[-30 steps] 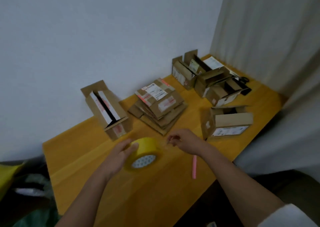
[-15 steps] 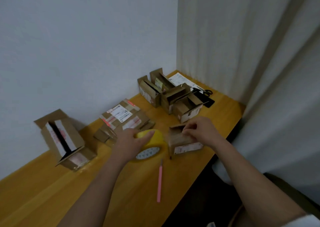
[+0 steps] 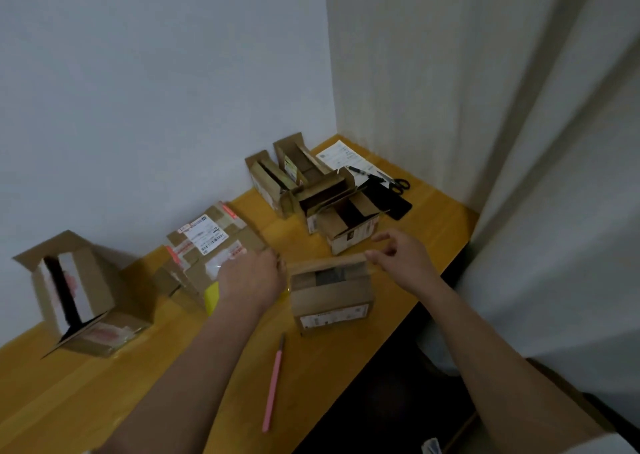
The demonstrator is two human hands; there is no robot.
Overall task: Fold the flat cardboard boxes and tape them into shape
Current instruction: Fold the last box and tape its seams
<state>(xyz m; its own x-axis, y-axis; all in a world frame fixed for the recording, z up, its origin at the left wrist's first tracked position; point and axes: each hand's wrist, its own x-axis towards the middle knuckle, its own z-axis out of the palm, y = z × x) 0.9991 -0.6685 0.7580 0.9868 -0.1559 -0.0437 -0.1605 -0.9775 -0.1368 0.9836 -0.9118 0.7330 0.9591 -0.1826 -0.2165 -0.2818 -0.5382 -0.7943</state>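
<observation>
Our left hand covers the yellow tape roll; its grip we cannot tell. Our right hand hovers loosely spread above the small brown cardboard box.

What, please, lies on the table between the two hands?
In the head view, a small cardboard box stands between the left hand and the right hand, its top flap by the right fingertips.

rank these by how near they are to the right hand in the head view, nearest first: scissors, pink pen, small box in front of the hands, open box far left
From the right hand:
1. small box, just below-left, at its fingertips
2. pink pen, lower left on the table; scissors, up near the back corner: too close to call
3. open box, far left
</observation>
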